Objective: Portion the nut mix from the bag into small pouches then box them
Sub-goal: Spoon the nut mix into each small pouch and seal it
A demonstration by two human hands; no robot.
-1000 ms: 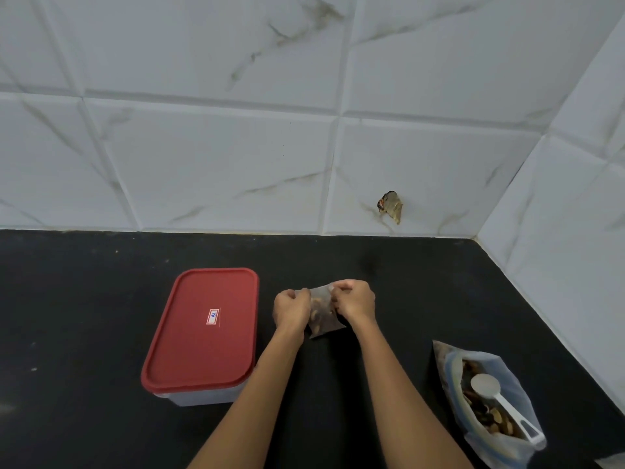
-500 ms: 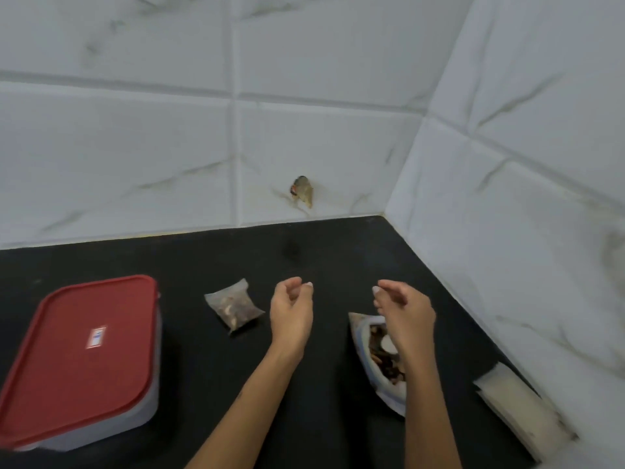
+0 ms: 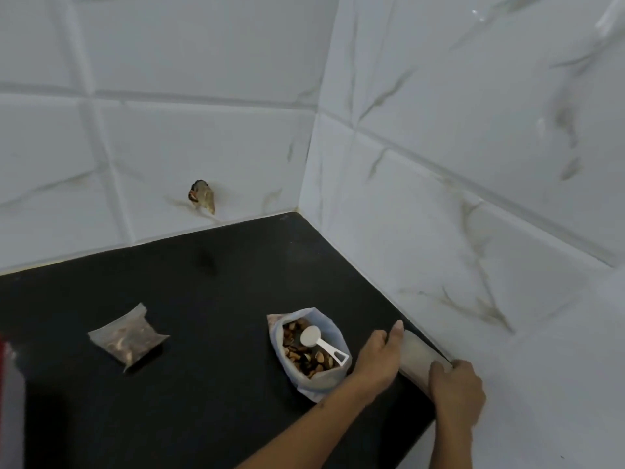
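An open bag of nut mix (image 3: 309, 352) lies on the black counter, with a white scoop (image 3: 319, 341) resting on the nuts. A filled clear pouch (image 3: 130, 336) lies flat to the left. Against the right wall sits a stack of empty pouches (image 3: 417, 355). My left hand (image 3: 380, 357) rests on the stack's left edge, fingers stretched along it. At the stack's near end my right hand (image 3: 456, 390) curls over the pouches. The red-lidded box (image 3: 6, 384) shows only as a sliver at the left edge.
White marble-look tiles form the back wall and the right wall, which meet in a corner (image 3: 297, 208). A chipped hole (image 3: 202, 196) marks the back wall. The black counter (image 3: 216, 292) stretches between the pouch and the bag.
The filled pouch was let go and now lies on the counter. Both hands moved right, past the nut bag, onto the stack of empty pouches. The view swung right.
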